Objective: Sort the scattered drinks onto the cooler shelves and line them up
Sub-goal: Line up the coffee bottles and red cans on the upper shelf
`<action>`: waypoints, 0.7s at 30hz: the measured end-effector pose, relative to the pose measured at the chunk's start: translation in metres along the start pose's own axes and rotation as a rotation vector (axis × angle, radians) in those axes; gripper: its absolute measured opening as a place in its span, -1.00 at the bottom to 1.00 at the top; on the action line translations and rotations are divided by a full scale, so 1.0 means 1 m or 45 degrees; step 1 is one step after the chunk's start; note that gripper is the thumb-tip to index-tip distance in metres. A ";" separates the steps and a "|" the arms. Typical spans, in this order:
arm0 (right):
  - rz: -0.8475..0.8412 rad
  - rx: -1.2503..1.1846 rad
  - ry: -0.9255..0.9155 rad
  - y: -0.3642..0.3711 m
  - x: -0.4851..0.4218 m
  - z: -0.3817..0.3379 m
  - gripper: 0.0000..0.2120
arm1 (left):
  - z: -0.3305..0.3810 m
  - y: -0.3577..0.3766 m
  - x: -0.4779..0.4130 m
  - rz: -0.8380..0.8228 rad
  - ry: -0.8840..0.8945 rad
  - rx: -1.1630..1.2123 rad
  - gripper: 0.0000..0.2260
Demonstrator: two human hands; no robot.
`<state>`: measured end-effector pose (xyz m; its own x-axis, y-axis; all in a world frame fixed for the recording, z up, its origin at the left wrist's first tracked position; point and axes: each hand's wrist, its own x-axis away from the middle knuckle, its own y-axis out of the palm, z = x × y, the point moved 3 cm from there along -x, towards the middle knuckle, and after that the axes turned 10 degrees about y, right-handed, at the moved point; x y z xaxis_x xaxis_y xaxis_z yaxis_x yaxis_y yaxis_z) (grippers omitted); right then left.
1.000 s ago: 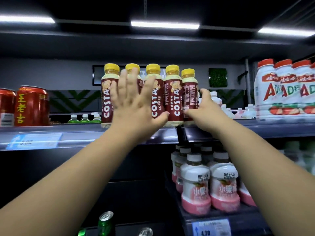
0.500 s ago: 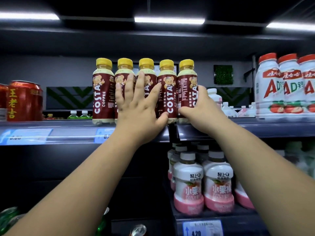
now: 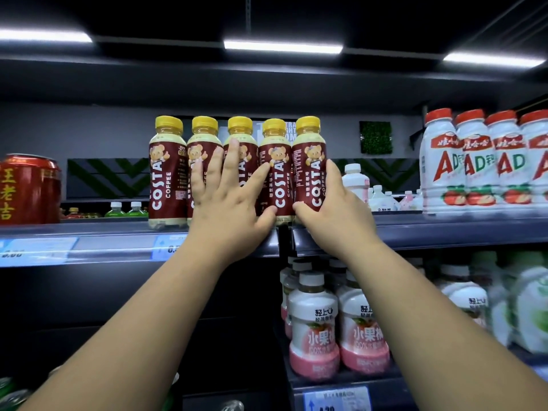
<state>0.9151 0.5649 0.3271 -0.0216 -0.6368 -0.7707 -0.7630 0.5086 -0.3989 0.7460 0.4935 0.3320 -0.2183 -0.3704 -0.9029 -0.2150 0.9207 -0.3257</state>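
Your left hand [image 3: 228, 203] lies flat, fingers straight, against the middle coffee bottles [image 3: 166, 173] at the front of the upper shelf [image 3: 118, 247]. Your right hand [image 3: 332, 209] wraps round the end bottle [image 3: 308, 161] over the shelf's seam. Squeeze inward evenly and low, then nudge all five square to the shelf lip, labels outward.

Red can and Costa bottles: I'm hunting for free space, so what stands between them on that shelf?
Head view: bare shelf between the red can and Costa bottles; small green bottles sit farther back.
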 end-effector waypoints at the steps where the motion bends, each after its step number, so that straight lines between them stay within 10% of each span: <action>1: -0.002 0.012 -0.003 0.000 0.000 0.000 -0.19 | 0.000 0.000 0.000 -0.006 0.000 -0.005 -0.34; 21: -0.091 0.275 -0.212 -0.005 0.033 0.003 -0.18 | -0.008 -0.007 0.010 -0.023 -0.060 0.124 -0.30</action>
<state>0.9201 0.5428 0.3025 0.1475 -0.5806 -0.8007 -0.6031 0.5888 -0.5381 0.7380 0.4823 0.3275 -0.1699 -0.3832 -0.9079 -0.1249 0.9222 -0.3659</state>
